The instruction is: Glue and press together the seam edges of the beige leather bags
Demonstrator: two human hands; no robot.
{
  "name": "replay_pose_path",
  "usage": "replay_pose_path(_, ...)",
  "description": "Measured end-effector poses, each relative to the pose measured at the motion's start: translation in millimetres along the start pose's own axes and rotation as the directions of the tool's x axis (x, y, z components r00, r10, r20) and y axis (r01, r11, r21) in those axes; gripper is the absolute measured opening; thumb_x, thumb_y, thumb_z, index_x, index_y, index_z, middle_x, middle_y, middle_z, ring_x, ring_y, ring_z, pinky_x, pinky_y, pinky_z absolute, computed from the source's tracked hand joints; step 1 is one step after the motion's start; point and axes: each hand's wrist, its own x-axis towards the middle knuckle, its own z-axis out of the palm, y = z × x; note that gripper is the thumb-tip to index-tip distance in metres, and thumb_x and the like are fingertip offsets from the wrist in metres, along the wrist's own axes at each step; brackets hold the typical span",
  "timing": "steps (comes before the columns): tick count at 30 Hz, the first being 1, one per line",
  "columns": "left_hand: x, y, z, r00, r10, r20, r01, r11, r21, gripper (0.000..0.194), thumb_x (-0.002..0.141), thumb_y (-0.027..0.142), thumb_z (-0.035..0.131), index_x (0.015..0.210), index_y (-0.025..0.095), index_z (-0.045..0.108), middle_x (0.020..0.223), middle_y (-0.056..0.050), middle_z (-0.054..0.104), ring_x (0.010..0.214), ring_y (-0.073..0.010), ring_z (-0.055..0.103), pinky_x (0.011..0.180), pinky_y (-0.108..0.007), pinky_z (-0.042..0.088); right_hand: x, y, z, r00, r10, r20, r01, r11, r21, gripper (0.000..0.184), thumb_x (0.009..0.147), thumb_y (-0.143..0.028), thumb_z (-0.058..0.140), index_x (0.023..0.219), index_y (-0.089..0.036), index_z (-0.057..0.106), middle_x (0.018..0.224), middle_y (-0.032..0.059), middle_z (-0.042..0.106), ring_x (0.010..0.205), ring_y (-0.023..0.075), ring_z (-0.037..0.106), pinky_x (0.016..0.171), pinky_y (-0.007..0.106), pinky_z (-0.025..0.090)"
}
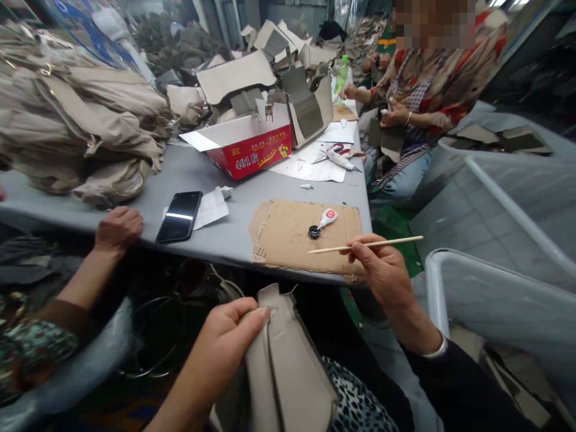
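Note:
My left hand (229,336) is closed on the upper edge of a beige-grey bag piece (292,360), thumb on the near face, over my lap. Between the thumb and fingers of my right hand (382,267) is a thin wooden stick (400,240), pointing left above a sheet of cardboard (283,231) at the table edge. On that cardboard lies a small white glue bottle (330,216) with a red label, its nozzle at a small black cap-like dish (314,231). The stick's left tip appears just in front of the dish, apart from it.
A phone (179,216) and crumpled paper (211,207) lie on the grey table. Behind them stand a red box (252,153), pliers (337,156) and heaped bags (76,114). A co-worker's hand (119,228) rests at left; another person sits across. Grey bins (504,288) flank my right.

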Motion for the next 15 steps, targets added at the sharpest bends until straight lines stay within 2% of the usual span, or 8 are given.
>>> replay_pose_path(1, 7, -9, 8.8, 0.998, -0.055, -0.003, 0.054, 0.986, -0.158, 0.044, 0.073, 0.053, 0.083, 0.064, 0.015, 0.062, 0.056, 0.001, 0.053, 0.048, -0.0099, 0.044, 0.044, -0.018, 0.034, 5, 2, -2, 0.998, -0.06, -0.03, 0.056, 0.992, -0.111, 0.018, 0.088, -0.039, 0.078, 0.087, -0.021, 0.077, 0.081, 0.0029, 0.074, 0.07, 0.0157, 0.064, 0.065, 0.026, 0.051)
replay_pose_path(3, 17, -25, 26.6, 0.99, -0.143, -0.013, 0.124, 0.897, -0.425, 0.042, 0.062, 0.046, 0.092, 0.069, 0.015, 0.065, 0.058, 0.0, 0.059, 0.048, -0.011, 0.05, 0.045, -0.019, 0.042, 14, 5, -5, 0.987, -0.152, -0.05, 0.131, 0.949, -0.287, 0.017, 0.089, -0.038, 0.076, 0.089, -0.021, 0.077, 0.085, 0.0036, 0.075, 0.076, 0.0182, 0.068, 0.07, 0.029, 0.053)
replay_pose_path(6, 23, -41, 46.0, 0.963, -0.26, -0.072, 0.151, 0.738, -0.657, 0.039, 0.054, 0.03, 0.096, 0.079, 0.015, 0.07, 0.067, -0.002, 0.069, 0.057, -0.0151, 0.064, 0.055, -0.023, 0.054, 22, 8, -6, 0.974, -0.227, -0.006, 0.205, 0.889, -0.41, 0.014, 0.091, -0.036, 0.073, 0.09, -0.022, 0.077, 0.087, 0.0032, 0.077, 0.079, 0.0196, 0.071, 0.074, 0.03, 0.054)
replay_pose_path(8, 21, -45, 50.6, 0.946, -0.305, -0.109, 0.137, 0.683, -0.717, 0.037, 0.055, 0.022, 0.095, 0.081, 0.015, 0.071, 0.072, -0.002, 0.072, 0.061, -0.0157, 0.067, 0.058, -0.023, 0.057, 25, 11, -5, 0.964, -0.263, 0.039, 0.251, 0.854, -0.456, 0.013, 0.093, -0.034, 0.071, 0.091, -0.023, 0.077, 0.09, 0.0032, 0.077, 0.08, 0.0194, 0.071, 0.074, 0.03, 0.055)
replay_pose_path(10, 18, -42, 49.6, 0.944, -0.304, -0.126, 0.117, 0.667, -0.736, 0.033, 0.057, 0.02, 0.094, 0.081, 0.015, 0.071, 0.071, -0.001, 0.073, 0.059, -0.0154, 0.068, 0.057, -0.023, 0.057, 26, 14, -3, 0.958, -0.278, 0.072, 0.277, 0.829, -0.486, 0.012, 0.094, -0.033, 0.07, 0.092, -0.022, 0.077, 0.092, 0.0036, 0.077, 0.082, 0.0196, 0.071, 0.074, 0.03, 0.055)
replay_pose_path(15, 12, -27, 40.4, 0.966, -0.227, -0.125, 0.07, 0.694, -0.717, 0.034, 0.057, 0.026, 0.095, 0.078, 0.014, 0.071, 0.066, -0.002, 0.072, 0.054, -0.0148, 0.066, 0.052, -0.022, 0.056, 29, 20, -4, 0.96, -0.266, 0.09, 0.273, 0.809, -0.521, 0.015, 0.094, -0.035, 0.07, 0.092, -0.022, 0.078, 0.093, 0.0043, 0.078, 0.079, 0.0197, 0.07, 0.071, 0.03, 0.055)
